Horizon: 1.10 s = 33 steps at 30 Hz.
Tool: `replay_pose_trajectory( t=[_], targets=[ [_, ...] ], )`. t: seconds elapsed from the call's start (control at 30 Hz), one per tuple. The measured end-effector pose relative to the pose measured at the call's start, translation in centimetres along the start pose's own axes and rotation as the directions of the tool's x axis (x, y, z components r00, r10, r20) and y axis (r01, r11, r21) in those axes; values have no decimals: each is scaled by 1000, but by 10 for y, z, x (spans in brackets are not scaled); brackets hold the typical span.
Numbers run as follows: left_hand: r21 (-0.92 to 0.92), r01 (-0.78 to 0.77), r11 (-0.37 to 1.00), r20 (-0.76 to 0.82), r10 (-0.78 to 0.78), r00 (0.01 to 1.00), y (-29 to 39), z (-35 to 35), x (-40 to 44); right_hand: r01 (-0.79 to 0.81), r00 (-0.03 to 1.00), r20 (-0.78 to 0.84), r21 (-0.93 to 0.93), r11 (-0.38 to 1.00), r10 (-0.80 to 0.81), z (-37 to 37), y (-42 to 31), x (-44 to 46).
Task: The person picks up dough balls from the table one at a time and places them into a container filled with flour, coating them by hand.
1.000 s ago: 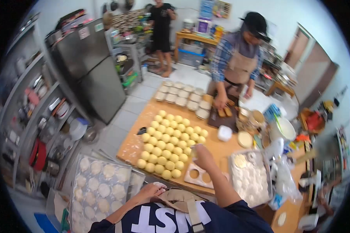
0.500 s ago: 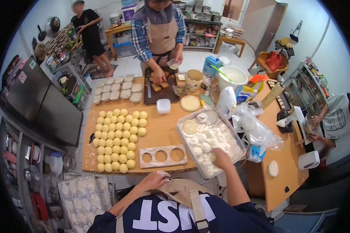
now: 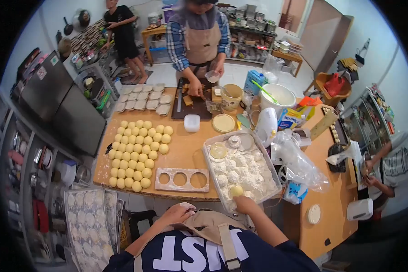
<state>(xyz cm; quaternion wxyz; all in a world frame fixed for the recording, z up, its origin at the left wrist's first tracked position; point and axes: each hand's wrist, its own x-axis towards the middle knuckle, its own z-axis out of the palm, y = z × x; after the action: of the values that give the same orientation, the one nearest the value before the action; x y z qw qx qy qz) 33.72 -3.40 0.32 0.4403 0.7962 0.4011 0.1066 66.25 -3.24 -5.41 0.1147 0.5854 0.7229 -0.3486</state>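
My right hand (image 3: 245, 205) is at the near end of a white tray (image 3: 208, 158) of flour, its fingers closed round a pale yellow dough ball (image 3: 235, 191). Several flour-coated balls lie in that tray, along with a pale round disc (image 3: 219, 151) in its far left corner. My left hand (image 3: 179, 213), floury at the fingertips, rests in front of my apron with fingers loosely extended and nothing visible in them. Beyond it, a wooden board with three round holes (image 3: 172, 186) lies near the table edge. Rows of yellow dough balls (image 3: 134, 154) cover the table's left side.
Across the table a person (image 3: 197, 54) handles brown pieces on a dark board (image 3: 180, 113). Lidded containers (image 3: 140, 104) stand at the far left. A white bucket (image 3: 281, 95), hand mixer (image 3: 266, 127) and plastic bag (image 3: 299, 156) crowd the right. Floury trays (image 3: 88, 222) sit below left.
My right hand has moved left and nearer to me within the flour tray, where the yellow dough ball now shows plainly. My left hand stays near the apron. The view has shifted slightly.
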Motion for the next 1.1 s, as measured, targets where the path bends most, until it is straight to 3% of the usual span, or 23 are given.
replay_pose_trajectory(
  t=[0.2,0.3,0.4,0.5,0.6,0.7,0.8,0.83,0.93,1.03,1.1],
  targets=[
    [-7,7,1000,-47,-8,999,0,8,-7,41,968,-250,47,998,-28,14,-31,10],
    [9,-15,1000,-43,16,999,0,10,-5,39,982,-185,7,999,-37,13,-26,13],
    [-35,-4,999,-74,2,997,5,9,-7,19,1000,-14,-113,993,-21,17,-20,20],
    [6,5,1000,-56,-5,998,-2,14,-4,34,999,-34,-92,995,-37,34,-6,34],
    [-8,30,1000,-27,-30,999,-3,14,-2,141,981,-135,27,990,-136,21,7,31],
    [-1,-3,1000,-84,3,996,9,9,-4,108,889,-453,344,933,65,-4,21,17],
    [-37,7,999,-47,-9,999,8,11,-1,37,796,-586,298,954,153,-21,32,15],
    [-37,-2,999,-41,1,999,8,11,1,111,762,-640,280,954,99,-16,39,19],
    [-45,-19,999,-30,18,999,7,13,4,192,810,-570,474,860,134,-7,44,32],
    [-49,-14,999,-16,14,1000,6,14,6,17,841,-520,297,955,148,-14,18,13],
    [-48,-1,999,-9,1,1000,5,16,7,-36,905,-421,46,998,52,-12,-1,10]
  ],
)
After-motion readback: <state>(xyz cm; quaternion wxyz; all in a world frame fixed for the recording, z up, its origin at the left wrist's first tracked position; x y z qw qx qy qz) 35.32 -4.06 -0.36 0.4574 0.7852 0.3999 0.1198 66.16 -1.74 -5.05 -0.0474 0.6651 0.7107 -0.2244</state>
